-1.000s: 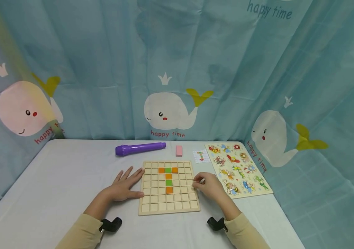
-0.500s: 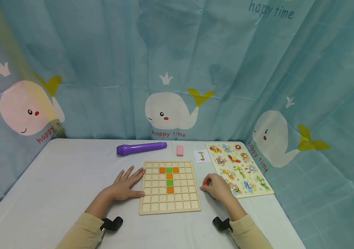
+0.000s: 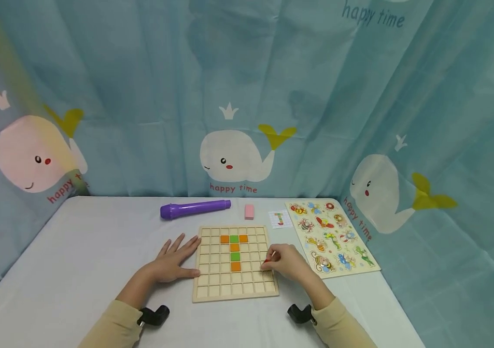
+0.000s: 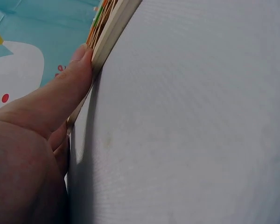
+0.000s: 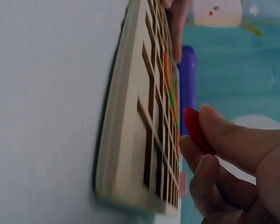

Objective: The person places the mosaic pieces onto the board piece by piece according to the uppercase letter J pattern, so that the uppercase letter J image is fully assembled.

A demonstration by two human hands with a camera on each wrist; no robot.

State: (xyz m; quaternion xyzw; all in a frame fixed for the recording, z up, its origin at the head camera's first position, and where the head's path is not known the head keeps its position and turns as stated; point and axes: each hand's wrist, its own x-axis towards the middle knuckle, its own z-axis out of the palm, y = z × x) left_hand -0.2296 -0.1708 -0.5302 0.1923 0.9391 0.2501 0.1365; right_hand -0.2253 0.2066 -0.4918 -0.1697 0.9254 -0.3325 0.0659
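Note:
A wooden grid board [image 3: 212, 289] lies on the table in front of me, with orange and green tiles [image 3: 234, 247] set in a T shape. My left hand [image 3: 176, 260] rests flat on the table, fingers straight, its thumb [image 4: 70, 79] against the board's left edge [image 4: 113, 32]. My right hand [image 3: 282, 261] hovers at the board's right edge and pinches a small red tile [image 5: 194, 127] between thumb and fingers, just above the grid [image 5: 154, 116].
A purple marker-like tube [image 3: 194, 209], a pink eraser block [image 3: 249, 211] and a small pattern card [image 3: 279, 219] lie behind the board. An animal peg puzzle [image 3: 331, 237] sits at the right. Whale-print curtains surround the white table [image 3: 77, 251].
My right hand moved from the table right of the board back over the board's right edge, carrying the red tile. The left hand has not moved.

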